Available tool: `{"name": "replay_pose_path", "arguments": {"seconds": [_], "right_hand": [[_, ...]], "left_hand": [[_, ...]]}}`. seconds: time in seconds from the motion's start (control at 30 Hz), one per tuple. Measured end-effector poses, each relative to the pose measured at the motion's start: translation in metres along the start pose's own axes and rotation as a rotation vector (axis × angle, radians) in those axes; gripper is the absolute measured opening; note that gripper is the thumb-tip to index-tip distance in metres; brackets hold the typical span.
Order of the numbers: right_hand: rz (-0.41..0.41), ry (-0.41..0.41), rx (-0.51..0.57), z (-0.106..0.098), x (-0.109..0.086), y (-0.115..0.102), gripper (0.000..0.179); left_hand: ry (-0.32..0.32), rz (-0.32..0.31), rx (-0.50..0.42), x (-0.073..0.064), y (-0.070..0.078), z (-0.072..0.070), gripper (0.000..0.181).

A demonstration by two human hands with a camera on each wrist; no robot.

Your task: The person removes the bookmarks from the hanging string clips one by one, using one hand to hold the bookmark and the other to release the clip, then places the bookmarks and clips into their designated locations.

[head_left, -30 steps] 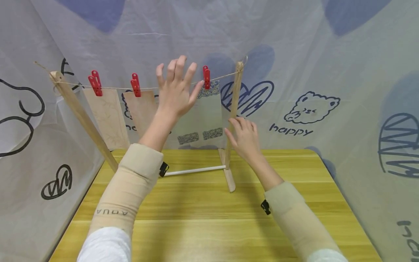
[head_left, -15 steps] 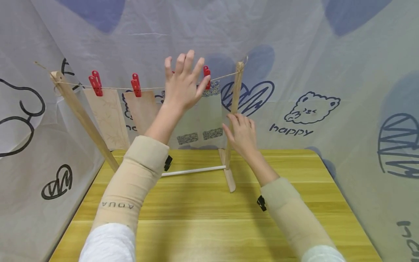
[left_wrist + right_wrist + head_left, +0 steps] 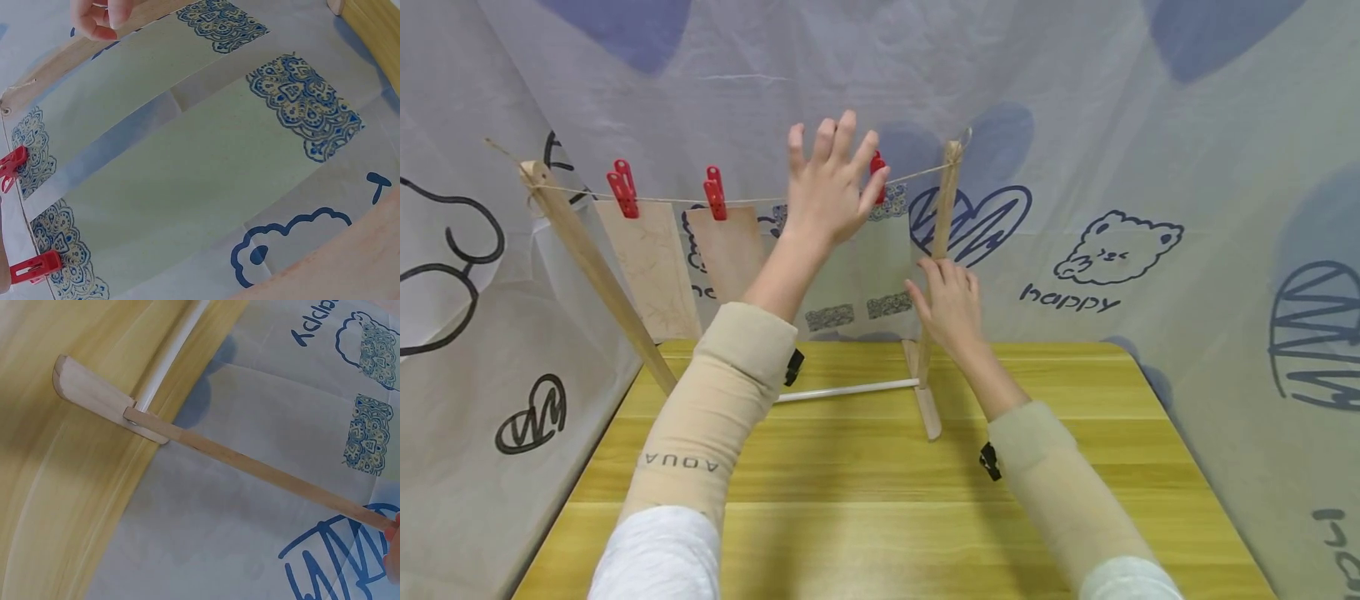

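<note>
My left hand [image 3: 829, 196] is raised before the twine line [image 3: 748, 202], its fingers spread and bent a little, holding nothing. Behind it hang pale green paper strips [image 3: 181, 169] with blue-and-yellow lace patterns, clipped by red clothespins [image 3: 36, 267]. In the head view this hand hides part of the strips and one clothespin. My right hand [image 3: 951, 304] is at the right wooden post [image 3: 946, 212], loosely bent fingers in front of it. Its fingertips show at the right wrist view's edge beside the post; contact is unclear. Farther left hang a cream paper [image 3: 651, 267] and a pinkish paper [image 3: 726, 250].
A left wooden post [image 3: 598, 275] carries the line's other end. A white rod [image 3: 850, 390] meets the right post's flat foot [image 3: 928, 412] on the yellow wooden table [image 3: 865, 517]. A printed cloth backdrop [image 3: 1097, 150] surrounds the table.
My left hand has moved right and slightly up along the line. My right hand has shifted a little left and up at the post. The papers and clothespins stay hanging.
</note>
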State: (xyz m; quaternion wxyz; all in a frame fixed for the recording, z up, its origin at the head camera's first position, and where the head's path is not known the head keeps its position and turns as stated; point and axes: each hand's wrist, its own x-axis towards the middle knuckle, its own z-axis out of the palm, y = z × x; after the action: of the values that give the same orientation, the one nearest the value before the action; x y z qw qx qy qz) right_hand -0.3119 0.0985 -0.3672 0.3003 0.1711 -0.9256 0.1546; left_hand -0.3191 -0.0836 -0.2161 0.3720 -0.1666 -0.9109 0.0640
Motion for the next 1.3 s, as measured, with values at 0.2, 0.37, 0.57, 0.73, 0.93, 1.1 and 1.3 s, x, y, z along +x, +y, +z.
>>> {"name": "replay_pose_path", "arguments": {"seconds": [0.2, 0.37, 0.57, 0.73, 0.93, 1.1, 1.3], "right_hand": [[0.008, 0.013, -0.012, 0.003, 0.002, -0.004, 0.043], [0.029, -0.017, -0.020, 0.005, 0.003, -0.007, 0.045], [0.044, -0.039, -0.031, 0.006, 0.003, -0.010, 0.046], [0.037, -0.026, 0.003, 0.006, 0.003, -0.012, 0.043], [0.029, -0.023, 0.029, 0.007, 0.004, -0.013, 0.043], [0.019, -0.001, 0.024, 0.007, 0.003, -0.014, 0.041], [0.011, 0.008, 0.042, 0.007, 0.003, -0.016, 0.036]], "left_hand": [[0.006, 0.014, 0.001, 0.003, 0.002, 0.000, 0.050], [-0.034, 0.012, -0.004, 0.004, 0.001, 0.000, 0.048], [-0.042, 0.016, -0.010, 0.003, 0.001, 0.000, 0.047], [-0.062, 0.017, -0.020, 0.006, 0.002, 0.000, 0.047], [-0.081, 0.018, -0.019, 0.007, 0.004, -0.001, 0.046], [-0.086, 0.017, -0.018, 0.008, 0.004, -0.001, 0.046], [-0.091, 0.017, -0.031, 0.008, 0.004, -0.001, 0.045]]}}
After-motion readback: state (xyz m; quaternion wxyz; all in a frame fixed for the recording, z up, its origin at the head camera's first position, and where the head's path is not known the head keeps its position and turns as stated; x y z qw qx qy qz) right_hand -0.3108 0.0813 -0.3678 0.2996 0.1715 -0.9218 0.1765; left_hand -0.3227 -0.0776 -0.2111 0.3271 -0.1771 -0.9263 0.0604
